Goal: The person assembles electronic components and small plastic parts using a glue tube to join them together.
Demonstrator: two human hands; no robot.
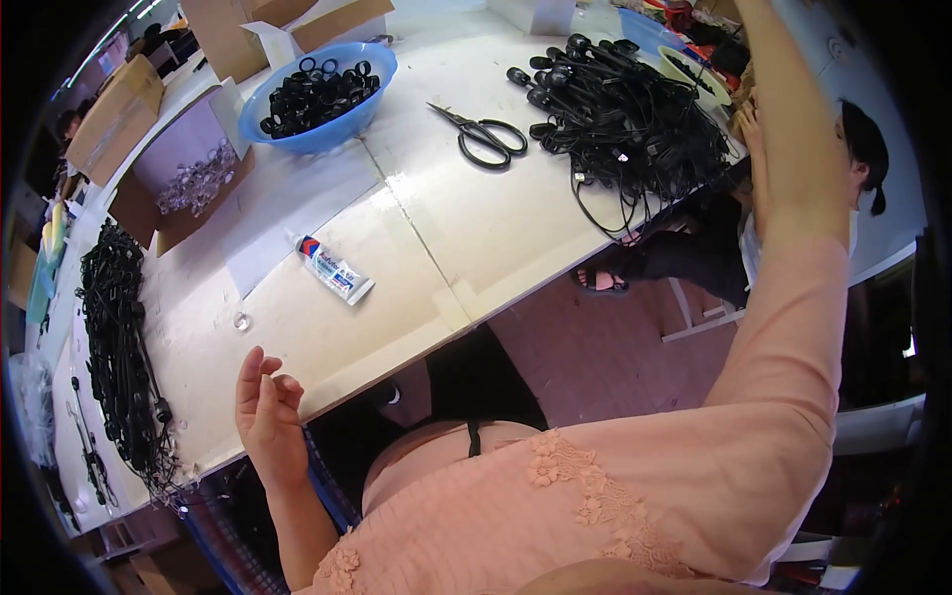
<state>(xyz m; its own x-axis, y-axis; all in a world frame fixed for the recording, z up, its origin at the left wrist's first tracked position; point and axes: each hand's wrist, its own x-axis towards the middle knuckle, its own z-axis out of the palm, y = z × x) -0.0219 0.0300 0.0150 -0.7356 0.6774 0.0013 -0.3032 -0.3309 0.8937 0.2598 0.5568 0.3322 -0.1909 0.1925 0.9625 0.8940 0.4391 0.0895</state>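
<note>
My left hand (269, 412) is raised at the table's front edge, index finger and thumb stretched up and the other fingers loosely bent. Nothing shows in it, so it is open. Just beyond it on the tabletop lies a small clear ring-like piece (242, 321). A white, blue and red glue tube (335, 270) lies farther off to the right. My right arm reaches up along the right side, and its hand is cut off by the top of the picture. Black-handled scissors (482, 136) rest on the table with their blades pointing left.
A blue bowl (250, 121) holds black rings. Black cables with plugs (635, 124) are heaped at the right, another bundle (114, 337) at the left. A carton (203, 213) contains clear pieces. Another person (783, 188) sits at the right, near a pale green bowl (694, 74).
</note>
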